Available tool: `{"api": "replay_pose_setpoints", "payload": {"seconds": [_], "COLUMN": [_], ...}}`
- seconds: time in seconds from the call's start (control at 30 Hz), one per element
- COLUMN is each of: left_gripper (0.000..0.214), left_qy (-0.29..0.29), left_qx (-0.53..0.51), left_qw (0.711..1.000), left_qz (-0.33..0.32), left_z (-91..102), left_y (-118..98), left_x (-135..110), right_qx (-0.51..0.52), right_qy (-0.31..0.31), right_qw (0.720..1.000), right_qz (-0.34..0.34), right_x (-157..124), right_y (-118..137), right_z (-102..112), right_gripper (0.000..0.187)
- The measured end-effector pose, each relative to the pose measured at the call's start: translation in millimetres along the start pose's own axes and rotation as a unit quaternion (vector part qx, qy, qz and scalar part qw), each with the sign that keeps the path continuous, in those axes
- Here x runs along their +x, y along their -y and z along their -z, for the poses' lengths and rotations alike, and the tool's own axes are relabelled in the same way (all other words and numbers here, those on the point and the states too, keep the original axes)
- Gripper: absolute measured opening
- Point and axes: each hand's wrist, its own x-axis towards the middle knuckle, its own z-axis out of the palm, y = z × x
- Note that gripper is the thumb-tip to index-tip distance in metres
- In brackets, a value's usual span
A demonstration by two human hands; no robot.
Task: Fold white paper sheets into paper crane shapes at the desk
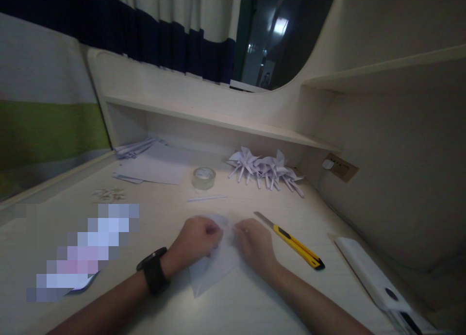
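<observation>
Below and between my hands lies a piece of white paper (pixel 218 269), with one pointed corner toward me. My left hand (pixel 198 235), with a black watch (pixel 155 271) on its wrist, is closed in a pinch over the paper's left part. Facing it, my right hand (pixel 255 240) is also pinched, at the paper's right edge. Blur hides what lies between the fingertips of either hand. Beyond the hands is a thin white paper stick (pixel 207 198). To the right of my right hand rests a yellow utility knife (pixel 296 245), its blade out.
A roll of clear tape (pixel 204 178) stands behind the stick. Several paper pinwheels (pixel 267 167) are heaped at the back right. White sheets (pixel 156 165) and small pale pieces (pixel 109 194) lie left. A long white device (pixel 371 272) is at right, a blurred-out object (pixel 87 252) at left.
</observation>
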Motion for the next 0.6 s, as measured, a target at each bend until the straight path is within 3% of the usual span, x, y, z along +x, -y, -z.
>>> {"api": "replay_pose_setpoints", "payload": {"seconds": [0.1,0.2,0.47,0.6], "left_gripper": [0.025,0.023,0.031,0.029], "left_qy": [-0.048,-0.059,0.021,0.048], "left_qx": [0.088,0.104,-0.04,-0.056], "left_qw": [0.992,0.983,0.995,0.992], "left_qz": [-0.083,-0.138,-0.089,-0.103], "left_z": [2.0,-0.1,-5.7,-2.6], "left_y": [-2.8,-4.5,0.4,1.0], "left_x": [-1.4,-2.5,-1.8,-2.4], "right_qx": [0.028,0.058,0.087,0.107], "right_qy": [-0.001,-0.002,0.004,0.011], "right_qw": [0.999,0.998,0.995,0.992], "right_qz": [-0.023,-0.038,-0.044,-0.058], "right_x": [1.6,2.6,4.9,6.3], "right_y": [1.6,3.1,3.8,3.2], "right_z": [0.7,1.0,1.1,2.6], "right_gripper": [0.015,0.015,0.014,0.014]}}
